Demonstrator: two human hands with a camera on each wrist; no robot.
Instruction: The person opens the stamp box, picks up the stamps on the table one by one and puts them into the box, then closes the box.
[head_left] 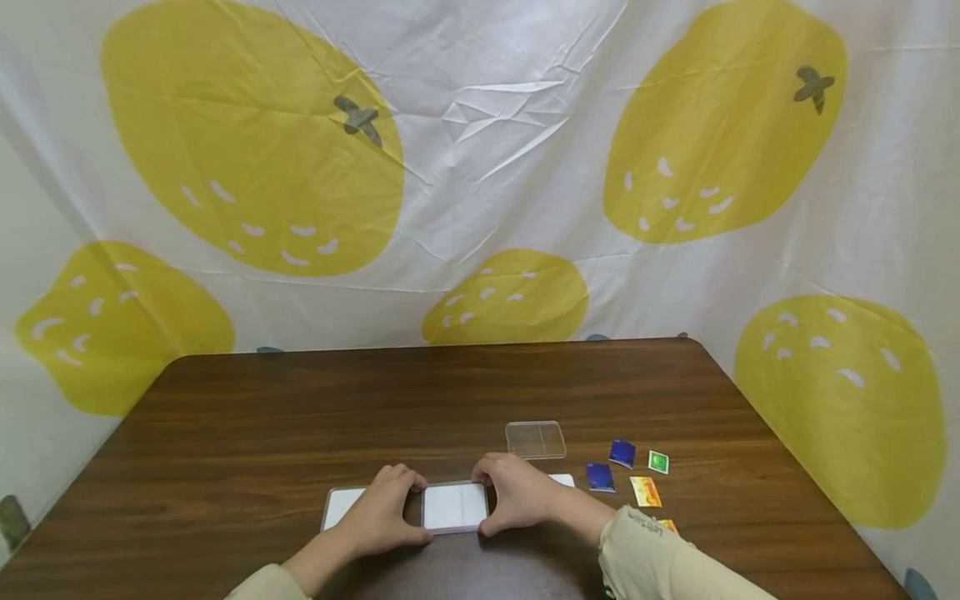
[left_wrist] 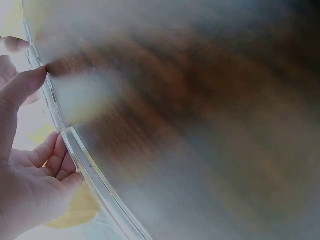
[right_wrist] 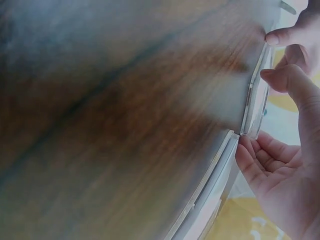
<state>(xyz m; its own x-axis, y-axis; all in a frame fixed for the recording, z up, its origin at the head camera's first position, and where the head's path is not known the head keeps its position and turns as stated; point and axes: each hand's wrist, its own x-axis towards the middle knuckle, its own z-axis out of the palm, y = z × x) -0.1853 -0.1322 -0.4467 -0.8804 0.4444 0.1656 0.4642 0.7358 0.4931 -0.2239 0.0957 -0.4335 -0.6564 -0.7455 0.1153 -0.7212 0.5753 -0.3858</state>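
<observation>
- My left hand (head_left: 382, 512) and right hand (head_left: 517, 496) pinch the clear rectangular plastic case (head_left: 454, 506) by its sides, fingers curled.
- It lies near the brown wooden desk (head_left: 300, 417)'s front edge.

We take this for a makeshift recording booth: beyond our hands a white cloth backdrop (head_left: 480, 142) printed with big yellow fruit curtains off a bare wooden table (head_left: 300, 408) on three sides.
</observation>
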